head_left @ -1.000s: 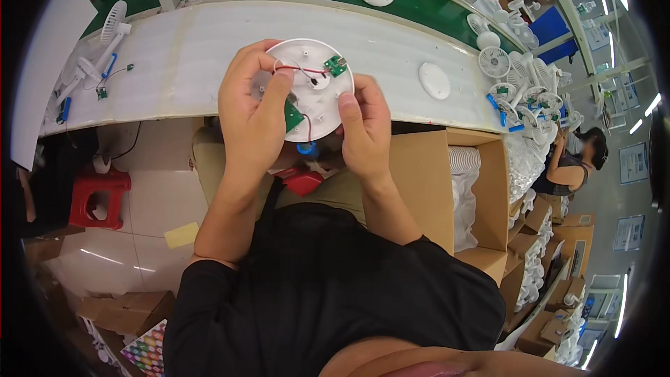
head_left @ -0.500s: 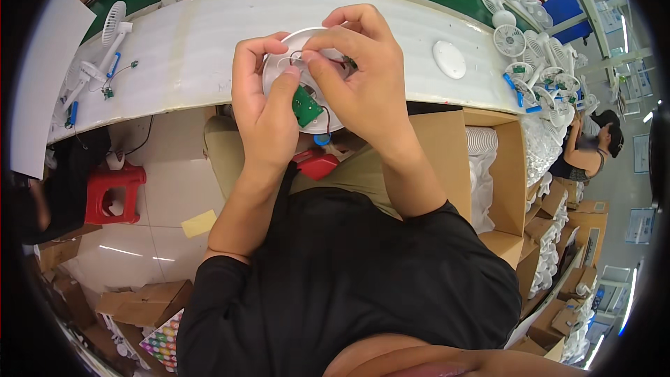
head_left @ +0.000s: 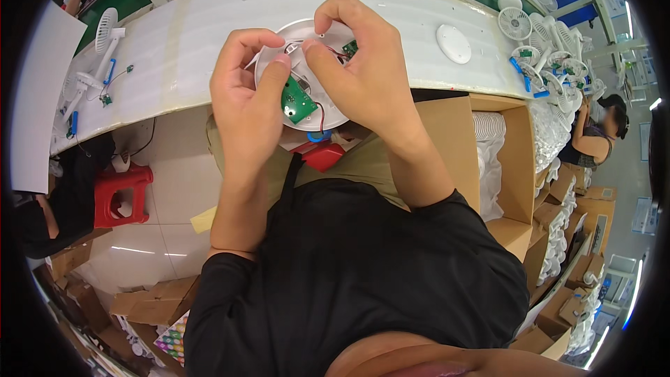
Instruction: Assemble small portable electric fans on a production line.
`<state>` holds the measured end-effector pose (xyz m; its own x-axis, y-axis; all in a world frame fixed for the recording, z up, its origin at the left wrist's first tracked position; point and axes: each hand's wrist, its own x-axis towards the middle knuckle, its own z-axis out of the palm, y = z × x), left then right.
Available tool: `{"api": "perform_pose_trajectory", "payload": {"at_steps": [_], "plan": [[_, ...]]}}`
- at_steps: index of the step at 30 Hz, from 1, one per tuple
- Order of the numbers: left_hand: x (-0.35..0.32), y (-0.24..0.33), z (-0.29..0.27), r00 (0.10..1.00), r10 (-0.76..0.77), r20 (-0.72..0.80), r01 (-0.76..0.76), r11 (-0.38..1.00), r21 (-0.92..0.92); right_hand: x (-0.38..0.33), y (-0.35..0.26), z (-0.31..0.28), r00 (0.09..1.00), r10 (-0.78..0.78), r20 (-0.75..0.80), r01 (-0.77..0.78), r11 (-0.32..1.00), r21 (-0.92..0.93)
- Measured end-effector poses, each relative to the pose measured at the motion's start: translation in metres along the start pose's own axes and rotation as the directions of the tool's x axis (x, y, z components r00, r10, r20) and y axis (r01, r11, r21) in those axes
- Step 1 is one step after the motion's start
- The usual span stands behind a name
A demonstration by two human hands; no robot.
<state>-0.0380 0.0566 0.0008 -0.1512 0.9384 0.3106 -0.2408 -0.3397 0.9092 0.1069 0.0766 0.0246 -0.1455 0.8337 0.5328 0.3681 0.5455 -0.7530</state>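
Above the table's near edge I hold a white round fan base [head_left: 326, 101] with its hollow inside facing up. A green circuit board [head_left: 297, 102] lies at its left side, with a dark red wire running down from it. A smaller green board [head_left: 350, 49] shows near the right rim. My left hand [head_left: 244, 98] is closed on the base's left side, its thumb beside the larger board. My right hand [head_left: 370, 73] grips the right side, index fingertip at the far rim and thumb inside near the wires. Its other fingers are hidden.
A white round cover [head_left: 453, 44] lies on the white table [head_left: 209, 21]. Part-built fans stand at left [head_left: 105, 42] and in a cluster at right [head_left: 551, 63]. An open carton [head_left: 513, 160] is at my right, a red stool [head_left: 122, 195] at left. Another person [head_left: 593, 132] sits far right.
My right index finger has lifted away from the thumb to the far rim. The base has shifted slightly left and shows more of its inside.
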Motion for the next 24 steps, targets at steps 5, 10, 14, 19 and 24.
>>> {"api": "perform_pose_trajectory", "payload": {"at_steps": [5,10,14,19,24], "plan": [[0.026,0.026,-0.028,0.948,-0.039,0.315,-0.025,0.98,0.198,0.016,0.002,-0.006,1.0,0.005,0.026,-0.008,0.992,0.123],[0.036,0.035,-0.024,0.893,-0.14,0.429,-0.056,0.909,0.413,0.039,0.028,-0.018,0.952,-0.16,0.259,0.129,0.982,0.135],[0.038,0.034,-0.004,0.95,-0.021,0.311,-0.113,0.908,0.405,0.066,0.036,-0.024,0.931,-0.28,0.235,0.234,0.95,0.208],[0.043,0.035,-0.025,0.981,-0.076,0.177,-0.001,0.918,0.397,0.039,0.043,-0.031,0.979,0.133,-0.154,-0.098,0.971,0.216],[0.054,0.03,-0.025,0.967,-0.068,0.245,-0.015,0.947,0.322,-0.067,0.075,-0.023,0.77,0.608,0.195,-0.553,0.484,0.678]]}}
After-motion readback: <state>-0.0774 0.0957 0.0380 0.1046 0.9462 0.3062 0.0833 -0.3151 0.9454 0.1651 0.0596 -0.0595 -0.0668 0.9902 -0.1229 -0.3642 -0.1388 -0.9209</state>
